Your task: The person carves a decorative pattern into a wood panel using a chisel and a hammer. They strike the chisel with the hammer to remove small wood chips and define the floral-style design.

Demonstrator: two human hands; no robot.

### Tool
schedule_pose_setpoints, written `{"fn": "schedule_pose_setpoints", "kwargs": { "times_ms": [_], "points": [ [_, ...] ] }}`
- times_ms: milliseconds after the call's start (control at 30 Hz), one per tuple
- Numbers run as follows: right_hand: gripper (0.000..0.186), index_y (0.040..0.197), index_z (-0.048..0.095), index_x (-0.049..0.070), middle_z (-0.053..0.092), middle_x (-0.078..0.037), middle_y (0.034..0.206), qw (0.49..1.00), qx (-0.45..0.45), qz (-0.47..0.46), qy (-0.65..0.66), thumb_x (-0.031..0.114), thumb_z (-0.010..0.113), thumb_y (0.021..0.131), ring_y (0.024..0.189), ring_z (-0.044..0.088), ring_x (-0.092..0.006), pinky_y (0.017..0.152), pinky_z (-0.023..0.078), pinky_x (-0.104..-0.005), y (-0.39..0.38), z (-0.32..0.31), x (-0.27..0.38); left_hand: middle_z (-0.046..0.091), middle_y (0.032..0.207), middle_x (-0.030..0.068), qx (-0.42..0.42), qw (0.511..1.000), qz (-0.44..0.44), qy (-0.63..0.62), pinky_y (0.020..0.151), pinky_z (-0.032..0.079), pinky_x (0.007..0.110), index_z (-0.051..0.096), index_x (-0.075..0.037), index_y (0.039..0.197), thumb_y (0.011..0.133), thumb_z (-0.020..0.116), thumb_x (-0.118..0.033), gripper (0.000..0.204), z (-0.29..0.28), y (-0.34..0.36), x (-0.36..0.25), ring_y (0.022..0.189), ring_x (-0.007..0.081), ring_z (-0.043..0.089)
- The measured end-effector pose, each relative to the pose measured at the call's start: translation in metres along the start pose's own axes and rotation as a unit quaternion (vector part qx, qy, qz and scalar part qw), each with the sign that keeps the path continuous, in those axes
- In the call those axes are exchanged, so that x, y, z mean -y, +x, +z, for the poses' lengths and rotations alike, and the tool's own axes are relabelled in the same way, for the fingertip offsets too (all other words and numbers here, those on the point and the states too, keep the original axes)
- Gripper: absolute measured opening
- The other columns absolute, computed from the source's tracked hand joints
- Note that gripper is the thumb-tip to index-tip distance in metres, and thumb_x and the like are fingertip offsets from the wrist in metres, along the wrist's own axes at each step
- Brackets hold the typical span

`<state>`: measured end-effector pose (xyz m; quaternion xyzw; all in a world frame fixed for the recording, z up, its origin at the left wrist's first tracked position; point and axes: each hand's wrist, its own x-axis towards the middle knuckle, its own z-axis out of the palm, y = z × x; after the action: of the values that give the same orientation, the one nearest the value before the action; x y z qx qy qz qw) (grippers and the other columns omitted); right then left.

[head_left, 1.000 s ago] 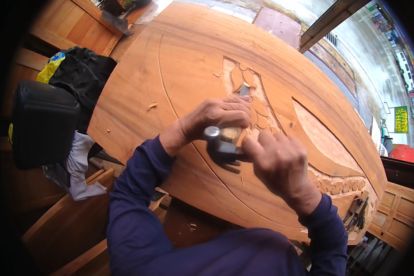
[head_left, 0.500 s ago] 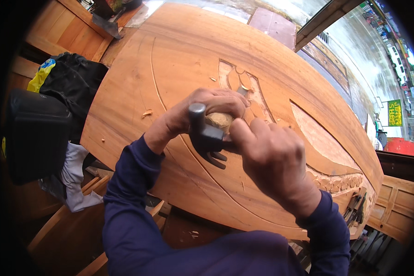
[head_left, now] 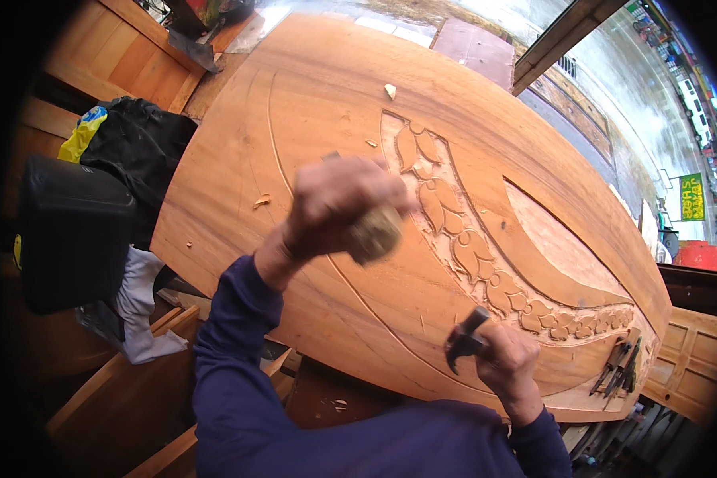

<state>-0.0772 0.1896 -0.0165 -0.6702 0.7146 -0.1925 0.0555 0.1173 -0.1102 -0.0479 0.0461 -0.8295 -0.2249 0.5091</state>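
Note:
My left hand (head_left: pixel 334 199), smeared by motion, is closed around a wood chisel whose battered wooden handle end (head_left: pixel 376 233) points toward me; a bit of its metal shows beyond the fingers. It is above the large wooden panel (head_left: pixel 215 175), left of a carved band of leaves and flowers (head_left: pixel 470 256). Lower right, my right hand (head_left: pixel 510 358) grips a claw hammer (head_left: pixel 467 338) close to its dark head. The hammer is over the panel's near part, apart from the chisel. A pale chip (head_left: pixel 390 92) and curled shavings (head_left: pixel 261 201) lie on the wood.
Several carving tools (head_left: pixel 617 368) lie at the panel's right end. To the left are a black case (head_left: pixel 76 235), a dark bag (head_left: pixel 139 147) and a grey cloth (head_left: pixel 139 311). Panelled doors (head_left: pixel 689 362) stand at the right, and a post (head_left: pixel 562 44) rises beyond the far edge.
The hammer has moved from beside the chisel handle down and right. My left hand has lifted the chisel off the carved band and shifted slightly left. A pale chip now shows near the far edge.

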Motion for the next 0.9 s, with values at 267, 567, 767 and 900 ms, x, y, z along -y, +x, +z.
{"fn": "schedule_pose_setpoints", "kwargs": {
  "times_ms": [267,567,767,900],
  "points": [
    [0.022,0.094,0.064,0.006,0.039,0.0,0.057,0.949,-0.024,0.284,0.137,0.005,0.078,0.076,0.05,0.04,-0.0096,0.05,0.037,-0.0285,-0.076,0.003,-0.029,0.061,0.094,0.0035,0.278,0.951,0.137,-0.014,0.072,0.056,0.032,0.062,-0.013,0.107,0.086,0.077,-0.026,0.029,0.076,0.008,-0.065,0.083,0.0191,0.066],
    [0.024,0.091,0.062,0.007,0.037,0.001,0.058,0.937,-0.022,0.284,0.202,0.008,0.08,0.074,0.051,0.038,-0.0109,0.05,0.036,-0.0293,-0.089,0.002,-0.045,0.06,0.112,0.0125,-0.023,0.991,-0.132,0.023,0.089,0.052,0.039,0.051,-0.008,0.131,0.078,0.086,0.002,0.065,0.058,0.009,-0.071,0.099,0.0258,0.061],
    [0.023,0.087,0.06,0.008,0.039,0.001,0.058,0.926,-0.003,0.289,0.241,0.009,0.079,0.074,0.051,0.039,-0.0103,0.049,0.037,-0.0297,-0.098,0.001,-0.057,0.063,0.123,0.0176,-0.391,0.82,-0.386,-0.157,0.106,0.052,0.044,0.047,-0.006,0.132,0.086,0.077,-0.005,0.055,0.063,0.003,-0.088,0.115,0.0278,0.064],
    [0.027,0.081,0.054,0.009,0.039,0.0,0.057,0.927,0.002,0.284,0.246,0.01,0.079,0.073,0.05,0.04,-0.0109,0.049,0.037,-0.03,-0.097,0.001,-0.06,0.063,0.114,0.013,-0.43,0.778,-0.434,-0.148,0.11,0.047,0.047,0.05,-0.009,0.124,0.088,0.068,-0.013,0.041,0.074,0.005,-0.108,0.114,0.0255,0.063]
  ]
}}
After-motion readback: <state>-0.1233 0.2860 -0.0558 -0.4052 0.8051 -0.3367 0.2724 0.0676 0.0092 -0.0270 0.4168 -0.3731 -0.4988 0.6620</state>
